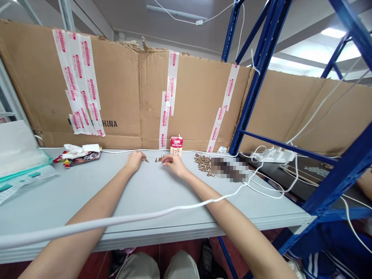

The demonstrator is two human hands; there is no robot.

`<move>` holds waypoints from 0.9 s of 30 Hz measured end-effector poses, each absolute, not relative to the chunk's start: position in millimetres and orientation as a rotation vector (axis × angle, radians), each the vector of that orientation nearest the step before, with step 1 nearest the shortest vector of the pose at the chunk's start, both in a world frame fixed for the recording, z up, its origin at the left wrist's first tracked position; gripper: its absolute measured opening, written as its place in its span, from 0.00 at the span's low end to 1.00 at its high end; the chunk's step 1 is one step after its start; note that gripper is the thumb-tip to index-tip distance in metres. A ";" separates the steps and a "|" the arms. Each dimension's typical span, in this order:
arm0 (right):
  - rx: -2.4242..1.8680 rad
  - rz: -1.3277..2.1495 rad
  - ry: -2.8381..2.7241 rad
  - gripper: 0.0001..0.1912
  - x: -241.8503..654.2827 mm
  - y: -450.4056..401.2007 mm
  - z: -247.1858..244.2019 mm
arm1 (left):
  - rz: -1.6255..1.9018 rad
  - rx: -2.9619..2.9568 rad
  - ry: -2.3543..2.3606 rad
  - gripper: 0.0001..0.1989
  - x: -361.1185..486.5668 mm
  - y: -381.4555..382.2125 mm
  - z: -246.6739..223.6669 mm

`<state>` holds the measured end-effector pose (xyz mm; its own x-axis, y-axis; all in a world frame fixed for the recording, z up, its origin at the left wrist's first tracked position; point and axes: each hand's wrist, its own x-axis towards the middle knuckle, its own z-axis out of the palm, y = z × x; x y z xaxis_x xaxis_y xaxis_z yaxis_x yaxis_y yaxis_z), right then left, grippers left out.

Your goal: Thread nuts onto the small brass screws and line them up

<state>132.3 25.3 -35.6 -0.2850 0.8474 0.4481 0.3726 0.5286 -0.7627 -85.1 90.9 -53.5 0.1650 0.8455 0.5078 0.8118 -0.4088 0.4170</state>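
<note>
My left hand (135, 161) rests on the grey tabletop with its fingers curled together. At its fingertips is a small brass-coloured metal piece (147, 161), apparently pinched. My right hand (174, 165) is closed in a pinch, and what sits between its fingertips is too small to make out. Between the hands, a brass-coloured piece (156, 160) stands upright, and several more (161, 158) are grouped by the right fingertips, partly hidden by them. To the right lies a loose pile of similar metal pieces (203, 162).
A red-and-cream drink carton (176, 145) stands behind my right hand, against a taped cardboard wall (122, 93). Crumpled wrappers (80, 154) lie left. A white cable (174, 209) crosses over my forearms. A power strip (273, 155) and blue rack post (247, 112) are right.
</note>
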 end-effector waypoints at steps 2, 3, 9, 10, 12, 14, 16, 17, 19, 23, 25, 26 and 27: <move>-1.010 0.659 -1.917 0.06 130.5 20.6 -43.0 | 0.997 2.421 1.704 0.05 -85.2 90.7 -50.6; -1.018 0.675 -1.926 0.06 131.4 17.8 -45.4 | 0.950 2.455 1.721 0.05 -85.5 91.1 -49.7; -0.969 0.791 -1.770 0.07 142.4 9.3 -35.1 | 0.720 2.523 1.842 0.09 -90.0 92.6 -50.5; -0.960 0.792 -1.727 0.07 143.3 9.1 -31.4 | 0.721 2.494 1.870 0.10 -90.9 92.6 -51.0; -0.963 0.790 -1.654 0.07 144.2 8.8 -26.2 | 0.730 2.444 1.903 0.11 -93.2 93.6 -52.0; -0.979 0.800 -1.615 0.07 144.2 8.9 -25.2 | 0.734 2.421 1.890 0.12 -95.7 95.8 -53.4; -1.002 0.800 -1.611 0.08 143.9 9.5 -28.0 | 0.732 2.416 1.865 0.12 -97.6 97.7 -54.3; -1.013 0.793 -1.618 0.08 143.7 10.0 -30.2 | 0.732 2.413 1.864 0.12 -97.7 97.7 -54.2; -1.018 0.767 -1.629 0.09 143.5 11.2 -34.3 | 0.742 2.401 1.868 0.12 -94.9 94.7 -51.8; -1.010 0.716 -1.623 0.06 143.0 12.3 -36.3 | 0.978 2.279 1.846 0.11 -74.1 77.3 -35.9; -1.004 0.710 -1.607 0.04 141.9 11.1 -33.6 | 1.249 2.108 1.761 0.11 -57.6 65.9 -24.8; -0.988 0.711 -1.601 0.04 141.2 10.0 -31.7 | 1.389 2.003 1.699 0.11 -48.6 60.2 -19.6; -0.965 0.706 -1.601 0.03 140.5 8.5 -29.6 | 1.508 1.883 1.630 0.11 -39.4 54.4 -15.2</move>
<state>140.5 8.5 -29.6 -0.0847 0.8690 0.4875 0.2258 0.4932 -0.8401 -39.4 54.4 -15.2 -0.1480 0.8326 0.5338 0.5967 -0.3553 0.7196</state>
